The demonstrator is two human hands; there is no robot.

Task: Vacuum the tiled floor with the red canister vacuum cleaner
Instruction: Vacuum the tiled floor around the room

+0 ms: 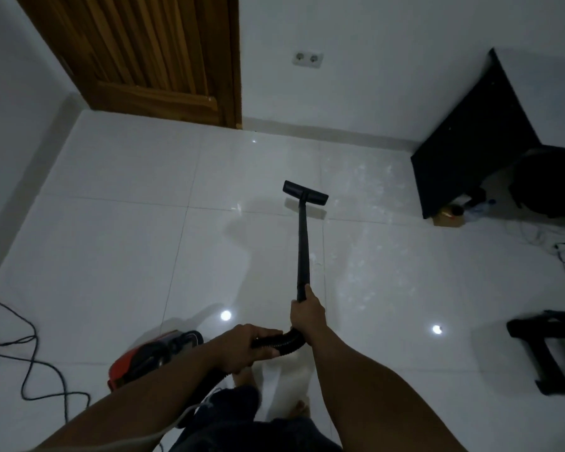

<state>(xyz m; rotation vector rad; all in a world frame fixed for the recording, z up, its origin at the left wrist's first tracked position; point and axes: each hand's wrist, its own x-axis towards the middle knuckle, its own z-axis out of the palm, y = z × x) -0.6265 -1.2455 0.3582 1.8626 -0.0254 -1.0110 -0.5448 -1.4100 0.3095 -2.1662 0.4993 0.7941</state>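
Note:
The red canister vacuum cleaner (147,357) sits on the glossy white tiled floor (111,249) at my lower left, partly hidden by my left forearm. My right hand (307,318) grips the lower end of the black wand (302,249), which runs forward to the black floor nozzle (305,192) resting on the tiles. My left hand (245,347) is closed around the black ribbed hose (279,341) that curves from the wand back toward the canister. My bare feet show below the hands.
A black power cord (30,353) loops over the floor at the left. A wooden door (150,57) and a wall socket (307,58) are ahead. A black desk (470,141) with bottles and cables under it stands right, and a black stool (548,350) lower right.

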